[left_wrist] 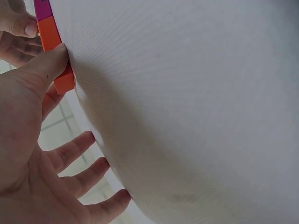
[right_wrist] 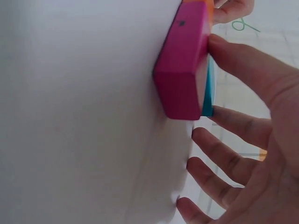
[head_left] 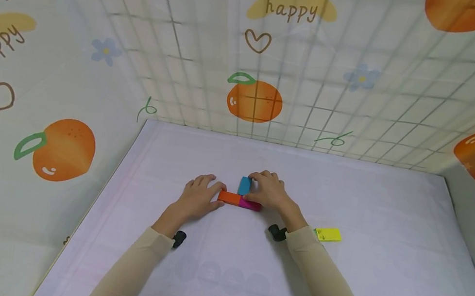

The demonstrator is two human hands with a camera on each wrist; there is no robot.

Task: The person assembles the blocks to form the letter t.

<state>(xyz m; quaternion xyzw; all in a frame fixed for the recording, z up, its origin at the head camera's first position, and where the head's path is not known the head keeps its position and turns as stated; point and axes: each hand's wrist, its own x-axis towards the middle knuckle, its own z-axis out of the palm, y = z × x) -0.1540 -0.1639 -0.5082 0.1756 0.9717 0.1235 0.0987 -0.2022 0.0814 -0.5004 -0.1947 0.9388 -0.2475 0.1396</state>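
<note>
An orange block (head_left: pixel 229 198) and a magenta block (head_left: pixel 250 204) lie end to end on the white table, and a blue block (head_left: pixel 244 186) stands behind where they meet. My left hand (head_left: pixel 199 199) pinches the orange block's left end between thumb and index finger; in the left wrist view its thumb lies on the orange block (left_wrist: pixel 49 33) and the other fingers are spread. My right hand (head_left: pixel 271 191) holds the blue block between thumb and index finger, with the thumb by the magenta block. In the right wrist view the magenta block (right_wrist: pixel 180 70) partly hides the blue one (right_wrist: pixel 208 95).
A yellow block (head_left: pixel 329 234) lies right of my right forearm, with a bit of green at its left end, partly hidden by the sleeve. Behind the table (head_left: pixel 389 209) hangs a patterned cloth (head_left: pixel 190 98) over a wire grid.
</note>
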